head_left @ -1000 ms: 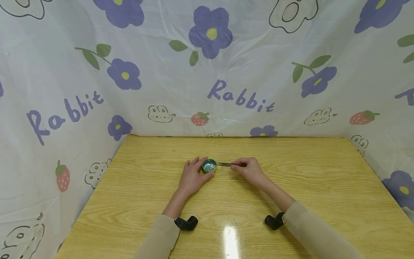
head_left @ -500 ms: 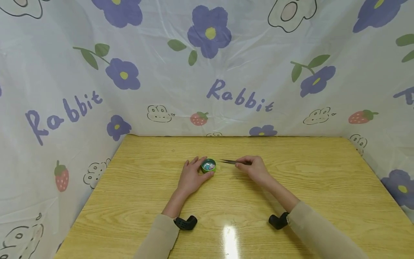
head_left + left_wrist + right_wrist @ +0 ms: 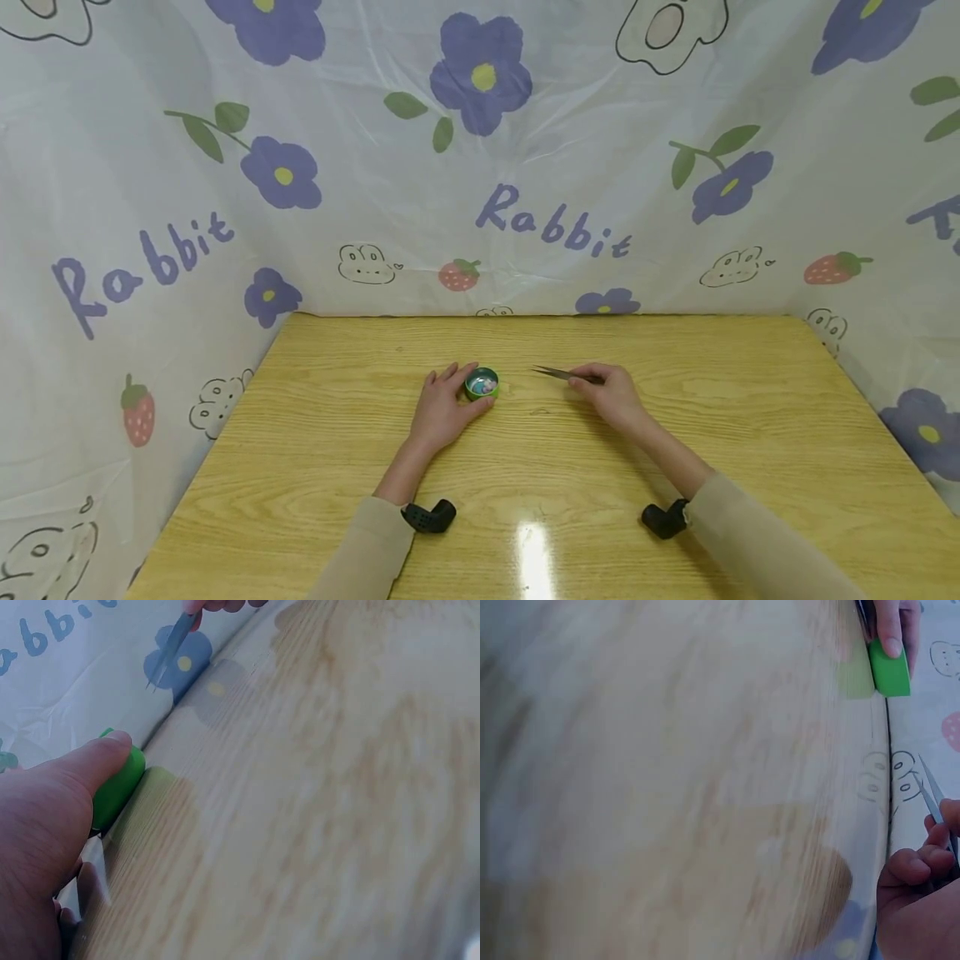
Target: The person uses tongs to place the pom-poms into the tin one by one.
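A small round green container (image 3: 486, 396), with no lid on it, stands on the table. Something blue, pink and white shows inside it, too small to make out. My left hand (image 3: 441, 412) holds it from the left, thumb on the near side; in the left wrist view the thumb presses the green wall (image 3: 120, 791). To the right, my right hand (image 3: 617, 398) pinches dark metal tweezers (image 3: 558, 373) that point left, well apart from the container. The tweezers' tips (image 3: 924, 771) stand slightly apart in the right wrist view, and nothing is visible between them.
The wooden table (image 3: 495, 475) reaches back to a white patterned cloth (image 3: 420, 200) hanging behind and at both sides. A black wrist device (image 3: 431, 517) sits at the left cuff, another black device (image 3: 665, 518) at the right.
My right hand has drawn the tweezers to the right, from the container's right edge to a spot farther off. My left hand and the container stay in place.
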Demonstrator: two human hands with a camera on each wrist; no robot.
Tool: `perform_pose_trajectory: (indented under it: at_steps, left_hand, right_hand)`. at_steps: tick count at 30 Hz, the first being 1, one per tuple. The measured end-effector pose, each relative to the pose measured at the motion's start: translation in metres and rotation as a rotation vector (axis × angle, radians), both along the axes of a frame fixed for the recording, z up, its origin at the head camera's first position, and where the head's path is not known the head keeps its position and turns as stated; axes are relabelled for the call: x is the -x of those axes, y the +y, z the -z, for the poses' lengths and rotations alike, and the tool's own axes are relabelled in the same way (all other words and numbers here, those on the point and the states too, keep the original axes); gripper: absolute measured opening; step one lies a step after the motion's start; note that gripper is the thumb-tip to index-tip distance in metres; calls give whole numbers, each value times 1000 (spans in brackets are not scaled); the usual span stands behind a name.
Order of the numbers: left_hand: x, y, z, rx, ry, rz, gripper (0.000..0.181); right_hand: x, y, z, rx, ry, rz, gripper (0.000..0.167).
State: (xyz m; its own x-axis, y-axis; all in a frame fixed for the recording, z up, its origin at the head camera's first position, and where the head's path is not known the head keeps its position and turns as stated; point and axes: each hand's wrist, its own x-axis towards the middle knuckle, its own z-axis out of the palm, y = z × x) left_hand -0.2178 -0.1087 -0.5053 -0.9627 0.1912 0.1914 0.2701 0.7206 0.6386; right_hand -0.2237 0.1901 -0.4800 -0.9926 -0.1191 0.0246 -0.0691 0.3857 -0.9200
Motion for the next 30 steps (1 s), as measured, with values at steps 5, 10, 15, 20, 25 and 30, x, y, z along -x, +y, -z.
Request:
perform_pose_trajectory:
  at_steps: [5,10,15,20,25,30]
  left_hand:
    - [1,0,0,-1,-5,-4,71]
    - [1,0,1,0,-20,-10,72]
    - [1,0,1,-3,-18,-6,72]
    - [1,0,1,-3,-9,0,72]
    - [1,0,1,-7,-9,3,72]
    - [0,0,1,-1,-16,-3,72]
  right_hand:
    - [-2,10,4,-37,23,24,26]
    - [-7,19,5,-79,46,31,26]
    - [-11,28,6,-104,63,42,25]
    - [-14,37,7,-154,99,48,25]
    - [-19,44,9,-233,216,40,20]
    - [-23,51,15,-295,292,52,18]
